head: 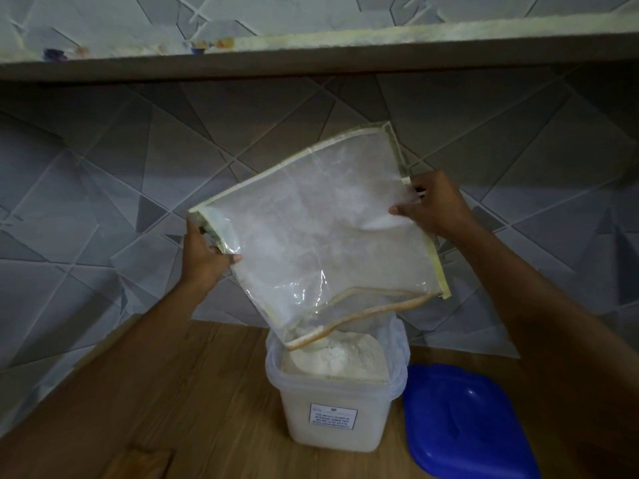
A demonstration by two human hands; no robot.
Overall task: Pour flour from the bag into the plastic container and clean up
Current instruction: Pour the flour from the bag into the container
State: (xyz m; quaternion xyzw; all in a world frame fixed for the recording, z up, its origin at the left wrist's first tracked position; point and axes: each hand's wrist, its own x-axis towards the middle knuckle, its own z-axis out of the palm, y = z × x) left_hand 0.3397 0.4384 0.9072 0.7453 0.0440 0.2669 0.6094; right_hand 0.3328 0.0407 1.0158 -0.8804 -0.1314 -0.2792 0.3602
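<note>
Above the plastic container (337, 382), from the head view, I hold the bag (318, 233) upended with both hands, its open mouth dipping just inside the container's rim. My left hand (204, 252) is closed on the bag's upper left corner, fingers wrapped round the trimmed edge; my right hand (434, 205) pinches the opposite edge between thumb and fingers. Both grips are tight on the bag and nothing else.

I judge the bag nearly weightless at this point: it looks almost emptied, a limp clear film that sags and creases between my hands, so it will flop and fold unless I keep it stretched. The film looks slick and dusted, so the stiffer stitched border is the sensible place to hold, as I do at both sides. A shake or a tap should loosen what clings, though too hard a flick could puff flour (333, 356) over the wooden counter (193, 392).

The bag is transparent with a pale yellowish binding along its edges and mouth, its inside hazed white. The flour is heaped in a mound up near the container's rim. The container is translucent white with a small printed label on its front. Its blue lid (466, 423) lies on the counter just to the right of it.
</note>
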